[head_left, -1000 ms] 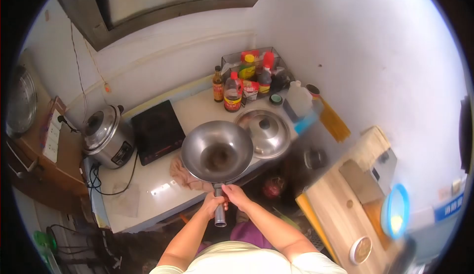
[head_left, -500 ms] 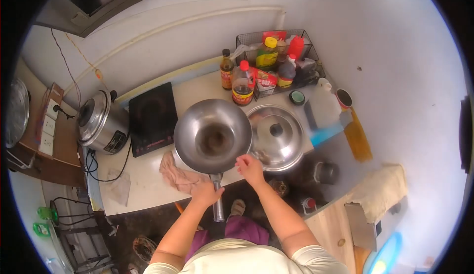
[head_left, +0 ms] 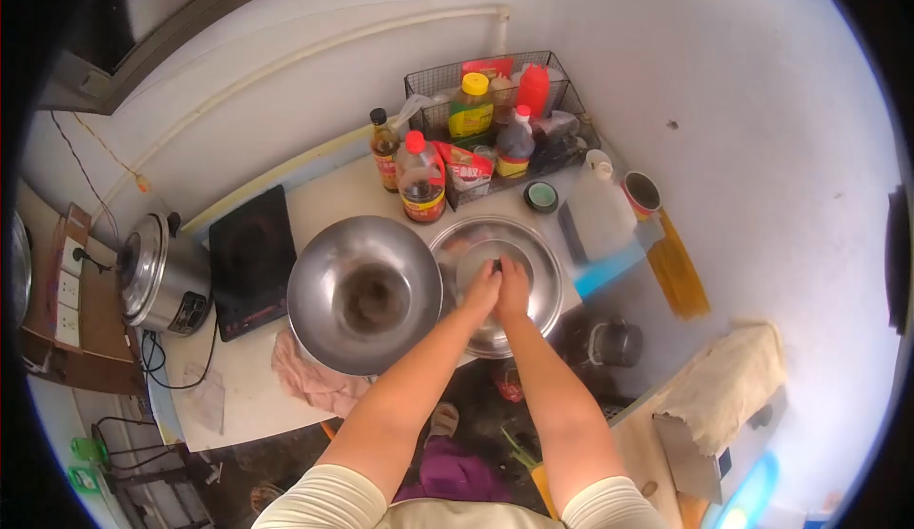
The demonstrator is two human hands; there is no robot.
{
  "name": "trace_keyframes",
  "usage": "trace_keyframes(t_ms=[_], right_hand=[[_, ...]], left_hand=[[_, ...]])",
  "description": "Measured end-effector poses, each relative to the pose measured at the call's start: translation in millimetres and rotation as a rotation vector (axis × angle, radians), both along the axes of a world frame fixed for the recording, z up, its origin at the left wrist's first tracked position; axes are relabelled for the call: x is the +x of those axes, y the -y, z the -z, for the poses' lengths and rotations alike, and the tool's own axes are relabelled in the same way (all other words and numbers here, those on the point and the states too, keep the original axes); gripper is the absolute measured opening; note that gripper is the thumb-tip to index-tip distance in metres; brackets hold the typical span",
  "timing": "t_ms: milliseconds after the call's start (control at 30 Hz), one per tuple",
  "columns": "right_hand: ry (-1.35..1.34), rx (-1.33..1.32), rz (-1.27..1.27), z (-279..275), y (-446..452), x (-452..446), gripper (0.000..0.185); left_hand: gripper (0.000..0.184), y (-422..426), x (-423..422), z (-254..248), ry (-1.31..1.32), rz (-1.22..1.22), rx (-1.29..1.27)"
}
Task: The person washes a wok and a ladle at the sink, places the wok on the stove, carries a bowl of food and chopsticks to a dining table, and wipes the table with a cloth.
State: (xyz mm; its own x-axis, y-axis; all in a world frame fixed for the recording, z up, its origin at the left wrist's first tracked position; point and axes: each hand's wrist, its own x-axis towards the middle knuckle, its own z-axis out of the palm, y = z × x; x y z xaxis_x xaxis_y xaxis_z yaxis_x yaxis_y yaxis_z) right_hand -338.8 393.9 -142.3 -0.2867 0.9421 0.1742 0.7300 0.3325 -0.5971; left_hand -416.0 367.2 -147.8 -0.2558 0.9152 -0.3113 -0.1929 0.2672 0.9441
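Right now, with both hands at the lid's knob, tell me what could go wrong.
The wok and lid crowd rim to rim, so lifting the lid might jog the wok. The nearest bottle stands close behind and could be knocked. The lid lies near the front edge of the counter; a slip might drop it.

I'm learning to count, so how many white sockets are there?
3, stacked at the far left: the top socket, with a black plug in it, the middle socket and the bottom socket.
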Motion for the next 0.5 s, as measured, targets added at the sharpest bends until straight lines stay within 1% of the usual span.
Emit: trace_keyframes(t_ms=[67, 133, 233, 267, 367, 400, 500], right_hand=[[-0.025, 0.018, 0.014, 2.8, -3.2, 2.6, 0.045], [-0.029, 0.065, 0.025, -1.7, -1.8, 5.7, 0.041], [0.007, 0.142, 0.041, -29.1, 15.9, 21.3, 0.038], [0.021, 0.144, 0.047, -45.8, 23.8, 25.4, 0.037], [0.088, 0.200, 0.033, -90.9, 40.3, 31.1, 0.037], [0.100, 0.266, 0.018, -110.2, 49.1, 28.8, 0.034], [0.105, 0.386, -0.056, -157.2, 71.1, 7.1, 0.031]], left_hand=[[0.047, 0.9, 3.5, -5.8, 0.087, -0.055, -0.024], [0.045, 6.3, 5.2, -29.8, 0.219, -0.095, -0.072], [0.042, 15.7, 12.2, -24.5, 0.296, -0.001, -0.003], [0.043, 21.2, 18.6, -29.2, 0.228, -0.020, 0.066], [0.041, 41.7, 24.3, -77.4, 0.175, -0.024, 0.108], [0.042, 51.1, 21.0, -103.0, 0.068, 0.001, 0.163], [0.044, 75.8, 3.8, -140.2, -0.106, -0.022, 0.253]])
